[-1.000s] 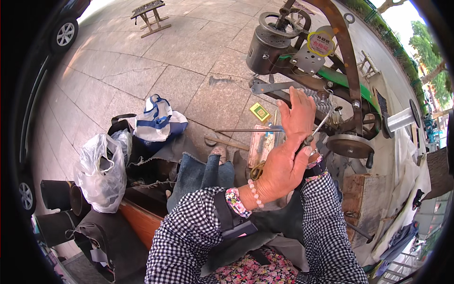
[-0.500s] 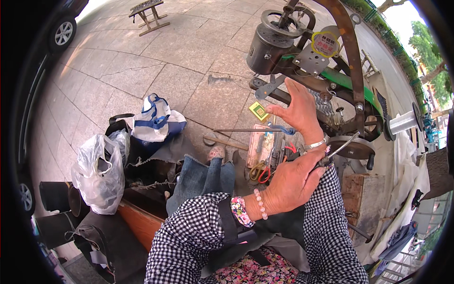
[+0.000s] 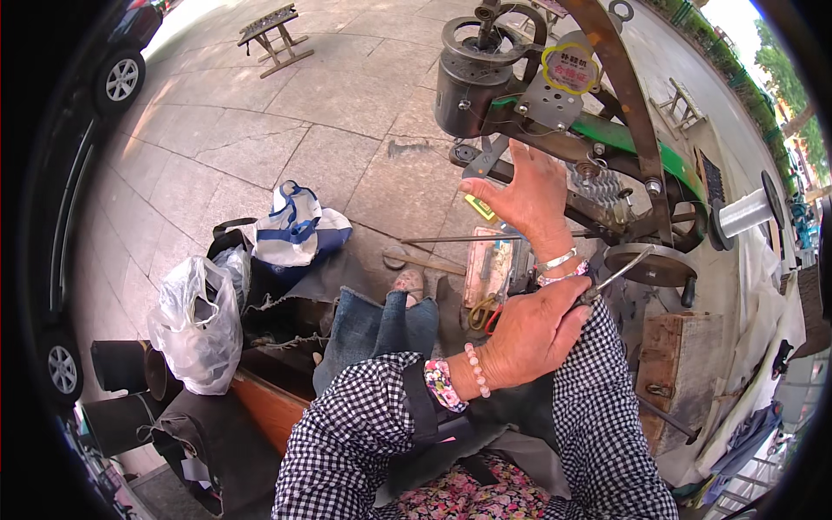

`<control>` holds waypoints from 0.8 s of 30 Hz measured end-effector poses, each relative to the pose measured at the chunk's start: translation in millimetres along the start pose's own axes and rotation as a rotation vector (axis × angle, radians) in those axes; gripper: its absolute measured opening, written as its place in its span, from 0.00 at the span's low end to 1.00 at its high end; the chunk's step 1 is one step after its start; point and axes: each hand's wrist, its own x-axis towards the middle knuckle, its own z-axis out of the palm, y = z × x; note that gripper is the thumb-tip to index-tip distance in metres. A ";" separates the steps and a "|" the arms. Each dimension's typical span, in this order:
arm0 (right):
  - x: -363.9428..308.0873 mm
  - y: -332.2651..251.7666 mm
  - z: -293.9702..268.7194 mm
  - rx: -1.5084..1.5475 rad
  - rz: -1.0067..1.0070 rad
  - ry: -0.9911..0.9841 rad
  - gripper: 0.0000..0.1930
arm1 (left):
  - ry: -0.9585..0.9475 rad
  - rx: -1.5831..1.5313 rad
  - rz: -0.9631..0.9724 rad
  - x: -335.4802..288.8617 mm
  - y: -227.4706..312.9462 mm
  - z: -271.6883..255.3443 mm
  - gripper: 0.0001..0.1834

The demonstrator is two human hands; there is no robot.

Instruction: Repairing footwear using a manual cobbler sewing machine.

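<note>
My left hand point(image 3: 527, 340), with a beaded bracelet, is closed around the dark handle of a screwdriver point(image 3: 622, 274). Its metal shaft points up and to the right, and most of the handle is hidden in the fist. That fist lies against my right cuff. Farther out, my right hand point(image 3: 530, 195) is held up with thumb and fingers apart, and no object shows in it. Its fingertips are close to the grey lever point(image 3: 486, 162) of a hand-cranked sewing machine point(image 3: 472, 87); whether they touch it I cannot tell. A green-yellow packet point(image 3: 479, 208) is partly hidden behind this hand.
A pinkish tool tray point(image 3: 487, 260) lies below the machine, near a hammer point(image 3: 425, 263). A thread spool point(image 3: 747, 214) and wooden box point(image 3: 676, 360) are at right. Left are a plastic bag point(image 3: 198, 316), a blue-white bag point(image 3: 299, 230) and dark rolls point(image 3: 217, 451). A folding stool point(image 3: 276, 36) stands beyond.
The view has shifted slightly. My right hand has turned a little and now covers more of the packet and the tools in the tray. The left keeps its hold on the screwdriver.
</note>
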 end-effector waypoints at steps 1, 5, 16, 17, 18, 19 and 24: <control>-0.2 -0.8 2.6 0.006 0.001 0.000 0.44 | 0.017 -0.013 -0.001 -0.4 -1.2 -0.8 0.17; 1.8 -0.3 2.4 0.057 -0.037 0.062 0.42 | 0.019 -0.028 0.010 1.9 0.6 -1.8 0.17; -2.1 -3.6 0.0 0.195 -0.018 -0.057 0.37 | -0.032 0.128 0.143 3.3 -3.0 -14.5 0.17; -6.0 -0.9 -1.1 0.205 -0.090 0.001 0.34 | -0.032 0.124 0.146 5.3 -1.8 -18.7 0.17; -9.1 2.3 -1.7 0.214 -0.163 0.059 0.32 | -0.075 0.183 0.087 8.4 0.9 -25.5 0.17; -11.7 6.3 -0.3 0.210 -0.162 0.061 0.32 | -0.118 0.243 0.027 11.2 1.9 -31.1 0.17; -23.9 16.1 -2.3 0.269 -0.283 0.039 0.30 | 0.135 -0.223 -0.313 13.0 -21.4 -54.1 0.15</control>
